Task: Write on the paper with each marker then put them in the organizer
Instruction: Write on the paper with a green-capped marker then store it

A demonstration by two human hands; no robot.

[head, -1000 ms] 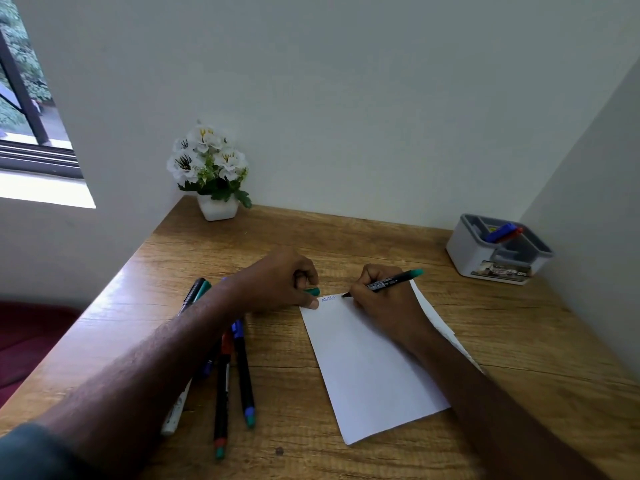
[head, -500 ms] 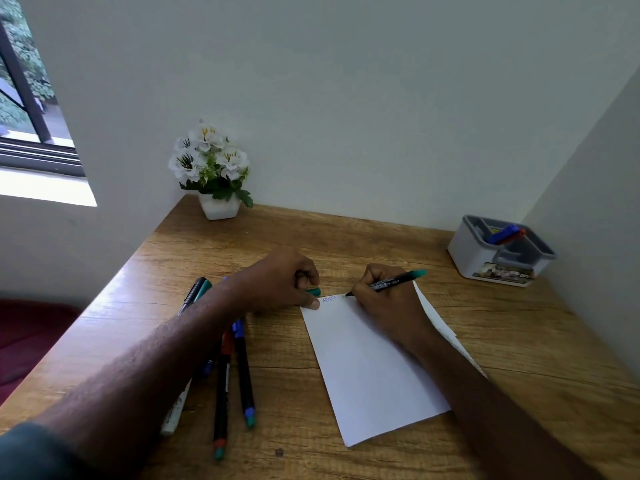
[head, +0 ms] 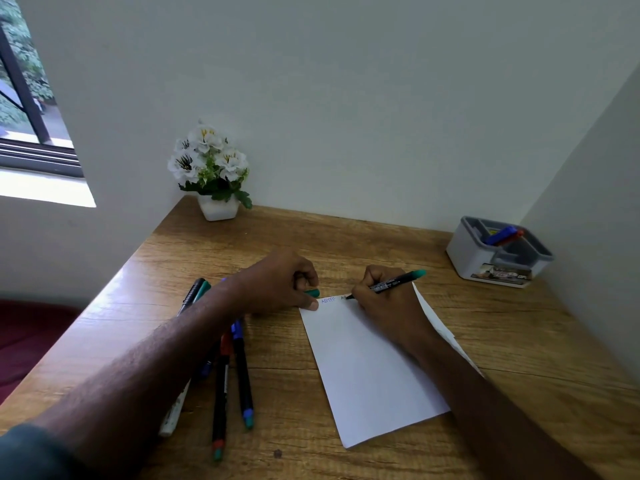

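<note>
Nearest, loose markers lie on the table under the left forearm. The paper lies beside them. Left hand, fingers curled round a green cap, pins its top corner; right hand grips a black marker, tip on the sheet. Far right, the organizer holds two markers.

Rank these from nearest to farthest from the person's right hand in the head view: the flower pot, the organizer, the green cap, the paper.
1. Paper: under the right hand.
2. Green cap: just left, held in the left hand.
3. Organizer: right, near the wall.
4. Flower pot: far back-left corner.
</note>
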